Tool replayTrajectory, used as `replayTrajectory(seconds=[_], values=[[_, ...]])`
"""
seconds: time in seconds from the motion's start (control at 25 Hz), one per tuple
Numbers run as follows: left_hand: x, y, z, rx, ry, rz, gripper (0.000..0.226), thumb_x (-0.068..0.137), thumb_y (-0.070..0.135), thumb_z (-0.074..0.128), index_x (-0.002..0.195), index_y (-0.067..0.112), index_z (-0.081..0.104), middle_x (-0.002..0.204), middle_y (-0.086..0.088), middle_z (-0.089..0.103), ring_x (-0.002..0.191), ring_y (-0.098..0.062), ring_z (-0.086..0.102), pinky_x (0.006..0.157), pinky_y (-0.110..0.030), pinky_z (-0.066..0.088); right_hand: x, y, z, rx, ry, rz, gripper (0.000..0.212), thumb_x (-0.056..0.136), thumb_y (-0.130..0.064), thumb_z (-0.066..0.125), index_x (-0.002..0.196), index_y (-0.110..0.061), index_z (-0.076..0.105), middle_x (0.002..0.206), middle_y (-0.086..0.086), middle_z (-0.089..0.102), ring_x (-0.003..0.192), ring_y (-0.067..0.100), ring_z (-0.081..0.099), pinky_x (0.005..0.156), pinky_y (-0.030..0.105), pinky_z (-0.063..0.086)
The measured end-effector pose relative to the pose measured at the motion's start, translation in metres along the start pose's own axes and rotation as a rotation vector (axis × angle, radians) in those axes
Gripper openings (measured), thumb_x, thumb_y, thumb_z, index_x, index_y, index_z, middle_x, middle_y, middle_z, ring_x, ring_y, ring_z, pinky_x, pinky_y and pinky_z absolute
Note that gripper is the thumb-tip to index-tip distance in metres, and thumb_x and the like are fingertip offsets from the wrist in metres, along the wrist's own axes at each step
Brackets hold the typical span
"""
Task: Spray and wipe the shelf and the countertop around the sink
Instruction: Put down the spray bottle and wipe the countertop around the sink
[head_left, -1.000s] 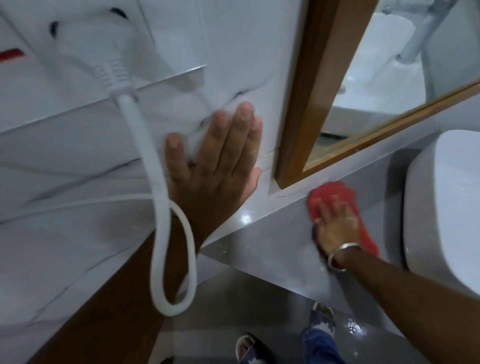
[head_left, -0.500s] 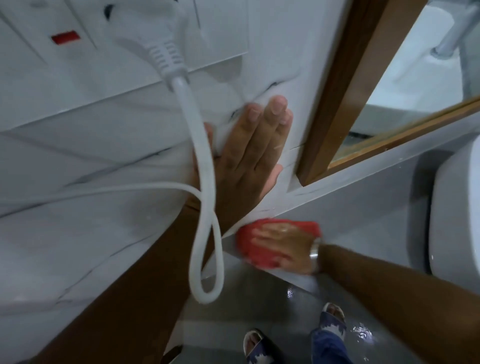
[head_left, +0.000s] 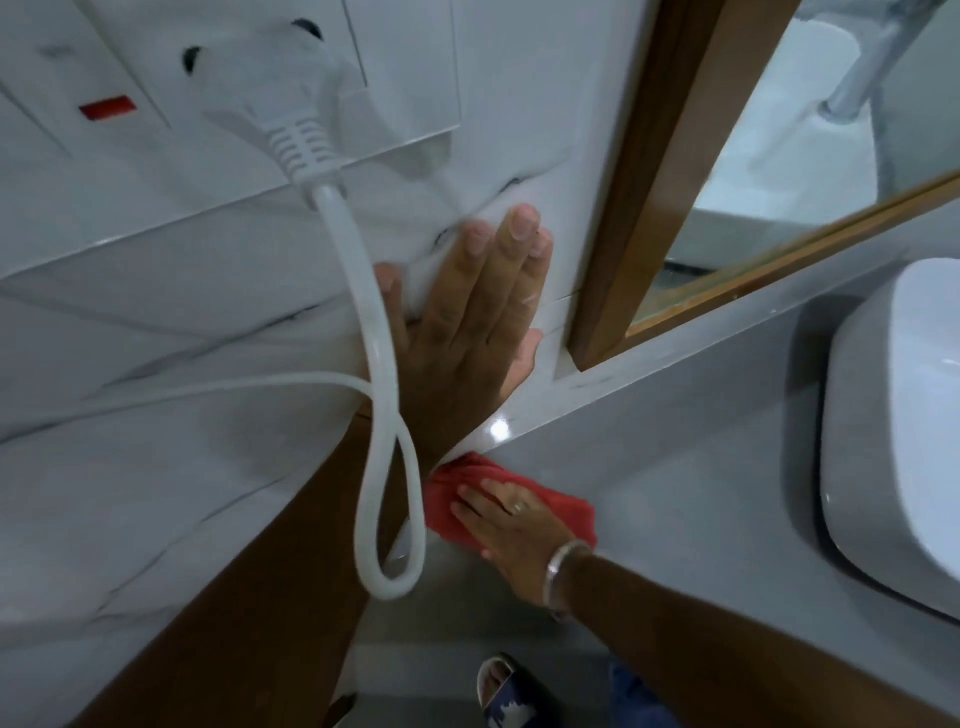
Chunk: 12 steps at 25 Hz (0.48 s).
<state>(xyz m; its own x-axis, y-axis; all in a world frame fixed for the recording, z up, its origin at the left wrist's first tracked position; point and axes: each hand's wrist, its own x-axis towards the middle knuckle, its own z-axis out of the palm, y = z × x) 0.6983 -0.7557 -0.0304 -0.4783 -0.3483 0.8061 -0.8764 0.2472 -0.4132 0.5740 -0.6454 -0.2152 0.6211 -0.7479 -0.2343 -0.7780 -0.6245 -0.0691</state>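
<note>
The right hand (head_left: 511, 525) lay flat, fingers spread, pressing the one red cloth (head_left: 457, 499) onto the grey countertop (head_left: 691, 467) at its left end, against the wall; half a second before, the cloth sat much the same, the hand turned more crosswise. The left hand (head_left: 467, 332) stayed flat, fingers together, braced on the white marbled wall (head_left: 156, 467). One white cable (head_left: 384, 395) looped from one plug (head_left: 298, 130) across the left forearm. One white basin (head_left: 893, 431) stood well right, under the wood-framed mirror (head_left: 649, 171).
</note>
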Motion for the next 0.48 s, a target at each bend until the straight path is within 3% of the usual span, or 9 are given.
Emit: replayTrajectory(seconds=[0.08, 0.12, 0.2, 0.24, 0.32, 0.4, 0.48], values=[[-0.002, 0.002, 0.0, 0.023, 0.039, 0.048, 0.08, 0.096, 0.048, 0.052, 0.159, 0.01, 0.022, 0.161, -0.009, 0.018, 0.148, -0.026, 0.015, 0.12, -0.06, -0.01, -0.08, -0.001, 0.014, 0.12, -0.166, 0.107, 0.084, 0.071, -0.039, 0.076, 0.145, -0.025, 0.038, 0.148, 0.001, 0.048, 0.131, 0.025, 0.051, 0.104, 0.045, 0.045], [-0.003, 0.004, 0.001, 0.024, 0.042, 0.055, 0.079, 0.097, 0.048, 0.051, 0.159, 0.01, 0.022, 0.161, -0.009, 0.017, 0.149, -0.027, 0.014, 0.12, -0.059, -0.011, -0.12, 0.018, 0.021, 0.048, -0.117, 0.182, 0.082, 0.072, -0.043, 0.071, 0.145, -0.024, 0.039, 0.148, 0.001, 0.048, 0.131, 0.025, 0.05, 0.108, 0.044, 0.039], [-0.001, 0.003, 0.0, 0.025, 0.004, 0.035, 0.079, 0.097, 0.049, 0.05, 0.159, 0.01, 0.022, 0.162, -0.01, 0.018, 0.15, -0.027, 0.01, 0.119, -0.059, -0.013, -0.167, 0.085, 0.024, -0.077, -0.063, 0.417, 0.07, 0.086, -0.045, 0.05, 0.148, -0.017, 0.035, 0.153, 0.011, 0.042, 0.137, 0.032, 0.044, 0.12, 0.04, 0.013], [0.001, 0.001, 0.001, 0.029, -0.006, 0.034, 0.079, 0.097, 0.049, 0.05, 0.159, 0.01, 0.021, 0.161, -0.01, 0.021, 0.153, -0.027, 0.005, 0.119, -0.059, -0.013, -0.17, 0.115, 0.016, -0.051, -0.055, 0.532, 0.066, 0.093, -0.043, 0.037, 0.151, -0.013, 0.027, 0.158, 0.016, 0.031, 0.144, 0.034, 0.033, 0.121, 0.039, 0.002], [0.001, 0.003, 0.001, 0.062, -0.017, 0.012, 0.08, 0.096, 0.05, 0.051, 0.159, 0.01, 0.021, 0.158, -0.009, 0.026, 0.154, -0.027, -0.007, 0.119, -0.059, -0.013, -0.128, 0.132, 0.006, 0.074, -0.097, 0.751, 0.062, 0.1, -0.037, 0.023, 0.155, -0.012, 0.008, 0.164, 0.016, 0.006, 0.151, 0.035, 0.005, 0.123, 0.045, -0.001], [0.004, 0.004, 0.001, 0.112, -0.033, 0.02, 0.081, 0.096, 0.051, 0.051, 0.159, 0.01, 0.02, 0.157, -0.008, 0.028, 0.153, -0.027, -0.011, 0.117, -0.06, -0.012, -0.083, 0.094, 0.011, 0.114, -0.087, 0.684, 0.061, 0.1, -0.035, 0.022, 0.154, -0.011, 0.007, 0.164, 0.015, 0.006, 0.151, 0.036, 0.002, 0.122, 0.051, 0.007], [0.005, 0.002, -0.002, 0.096, -0.046, 0.039, 0.081, 0.096, 0.052, 0.05, 0.159, 0.01, 0.02, 0.157, -0.009, 0.028, 0.154, -0.027, -0.004, 0.117, -0.06, -0.013, -0.099, 0.044, 0.029, 0.104, -0.068, 0.436, 0.064, 0.096, -0.042, 0.027, 0.154, -0.017, 0.016, 0.161, 0.014, 0.023, 0.148, 0.037, 0.019, 0.117, 0.051, 0.023]])
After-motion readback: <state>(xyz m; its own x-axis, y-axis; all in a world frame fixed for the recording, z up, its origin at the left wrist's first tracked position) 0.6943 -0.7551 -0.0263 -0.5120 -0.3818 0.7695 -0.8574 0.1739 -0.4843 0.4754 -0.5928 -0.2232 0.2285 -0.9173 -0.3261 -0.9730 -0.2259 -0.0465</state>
